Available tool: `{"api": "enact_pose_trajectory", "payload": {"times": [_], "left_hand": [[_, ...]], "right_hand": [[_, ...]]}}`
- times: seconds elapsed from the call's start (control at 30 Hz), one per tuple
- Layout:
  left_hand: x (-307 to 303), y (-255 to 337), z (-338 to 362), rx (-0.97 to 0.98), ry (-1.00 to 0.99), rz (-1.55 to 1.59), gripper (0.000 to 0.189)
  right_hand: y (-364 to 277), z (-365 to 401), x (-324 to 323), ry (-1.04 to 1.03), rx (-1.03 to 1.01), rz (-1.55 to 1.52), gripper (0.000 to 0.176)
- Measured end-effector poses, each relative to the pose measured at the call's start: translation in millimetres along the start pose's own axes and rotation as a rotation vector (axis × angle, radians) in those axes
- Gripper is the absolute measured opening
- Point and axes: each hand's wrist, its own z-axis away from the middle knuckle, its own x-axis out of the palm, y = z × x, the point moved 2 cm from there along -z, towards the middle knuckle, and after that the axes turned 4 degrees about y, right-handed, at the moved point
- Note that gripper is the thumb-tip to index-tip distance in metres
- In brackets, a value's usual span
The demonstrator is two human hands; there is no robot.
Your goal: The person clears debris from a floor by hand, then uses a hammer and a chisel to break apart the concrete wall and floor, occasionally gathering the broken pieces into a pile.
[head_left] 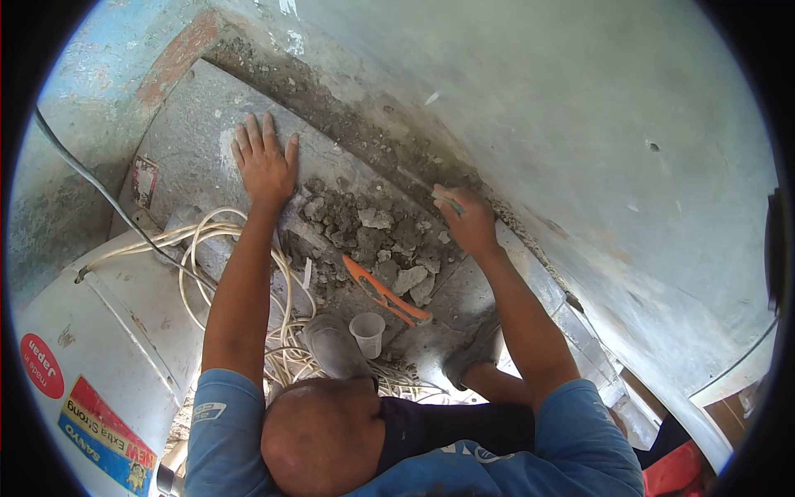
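My left hand (267,161) lies flat with fingers spread on a dusty grey board (195,108). My right hand (465,219) is closed round the green handle (450,202) of a thin tool, whose narrow blade points up and left towards the dirt-filled gap (364,137) along the foot of the wall. Between my hands is a pile of broken mortar and rubble (364,232). An orange-handled tool (381,290) rests on the near side of the rubble, beside a white plastic cup (367,333).
Coiled cream cables (281,290) lie left of the rubble. A white appliance with stickers (116,331) stands at the left, with a dark cable (108,195) above it. The painted wall (580,149) slopes along the right. My shoes are near the cup.
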Motion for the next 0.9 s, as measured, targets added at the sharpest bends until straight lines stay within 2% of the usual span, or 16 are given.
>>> {"api": "enact_pose_trajectory", "payload": {"times": [0.07,0.13,0.27,0.33,0.43,0.53,0.67,0.73,0.77,0.83,0.9], "left_hand": [[-0.5,-0.7,-2.2,-0.003,-0.002,-0.003,0.063],[-1.6,0.6,1.1,0.006,-0.015,0.001,0.063],[-1.2,0.8,-1.1,0.004,0.01,0.021,0.063],[0.8,-1.0,0.1,-0.002,0.008,0.016,0.063],[-1.0,-0.8,-0.9,0.002,0.002,0.008,0.064],[-4.3,1.8,-4.8,0.014,0.015,0.028,0.064],[-1.4,-0.8,-3.1,0.004,0.009,0.031,0.064],[-0.8,0.4,2.7,-0.004,-0.013,0.028,0.064],[-0.8,1.1,3.3,-0.005,-0.02,0.028,0.064],[-1.8,-1.6,-0.9,-0.015,-0.019,0.018,0.064],[-3.4,0.1,-0.8,-0.003,-0.028,0.037,0.064]], "right_hand": [[-5.4,-19.3,16.0,-0.022,0.01,0.0,0.023],[-12.5,-41.7,39.1,-0.099,-0.081,0.033,0.023],[-17.9,-35.4,11.8,-0.139,-0.089,0.085,0.022],[-13.5,-25.7,1.1,-0.021,0.016,-0.061,0.02],[-8.9,-34.6,20.8,-0.114,-0.065,-0.013,0.02],[-11.0,-61.0,41.8,-0.211,-0.06,0.075,0.021],[-14.8,-48.3,9.8,-0.192,-0.092,0.076,0.022],[-13.7,-34.9,2.6,-0.165,0.02,0.003,0.022],[-13.2,-32.9,9.7,-0.172,0.026,-0.003,0.022],[-14.5,-41.9,29.0,-0.17,-0.101,0.09,0.022],[-12.8,-55.5,38.8,-0.204,-0.085,0.058,0.021]]}}
